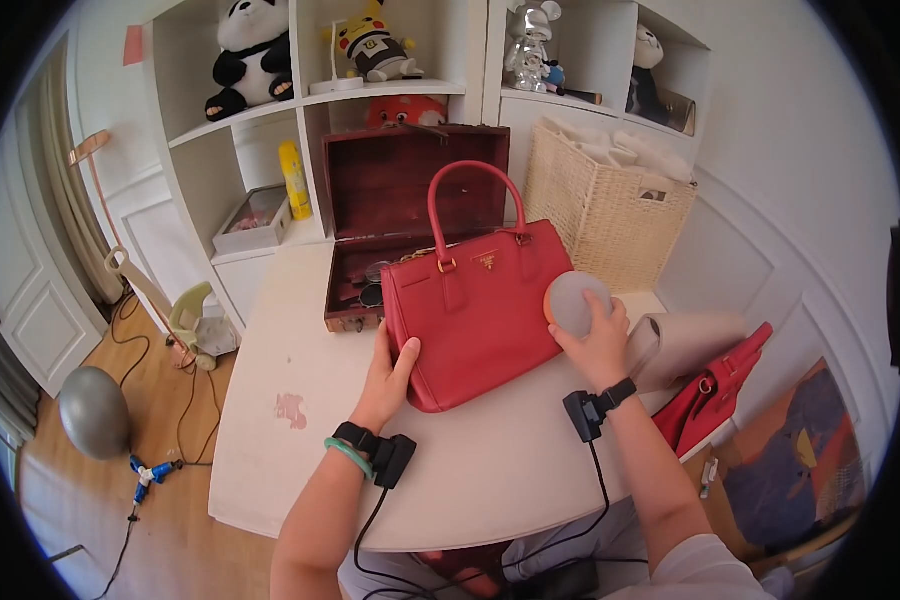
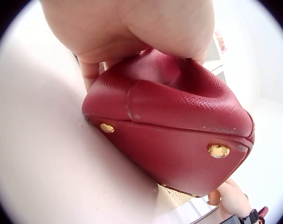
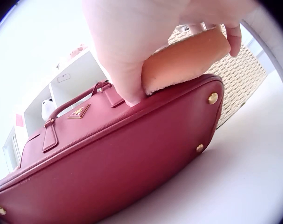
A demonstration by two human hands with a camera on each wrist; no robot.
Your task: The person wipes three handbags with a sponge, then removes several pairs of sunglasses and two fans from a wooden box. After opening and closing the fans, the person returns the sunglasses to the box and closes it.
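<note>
While the red handbag [image 1: 490, 315] rests on the pale tabletop [image 1: 270, 465] between the two hands, the left hand [image 1: 382, 378] grips its left end, the thumb on the near side and the other fingers going round behind. Seen from the left wrist, the leather dents inward beneath that hand. At the opposite end, the right hand [image 1: 602, 345] pinches a round pad [image 1: 573, 302], grey on its flat face and orange along its edge, against the bag's right side; the right wrist view shows the thumb touching the leather as well. The bag leans back, its underside turned partly toward the person, and gold studs [image 3: 213, 98] show on that base. The handle [image 1: 479, 165] stands up in an arch above the gold emblem [image 1: 487, 262].

Just behind the bag sits an open dark-red case [image 1: 410, 190], dark glasses [image 1: 372, 296] lying inside it. A wicker basket [image 1: 610, 215] stands behind the right hand. To the right of that hand, a beige item [image 1: 692, 345] lies beside a second red bag [image 1: 705, 405]. A reddish mark [image 1: 291, 410] stains the tabletop left of the left hand.
</note>
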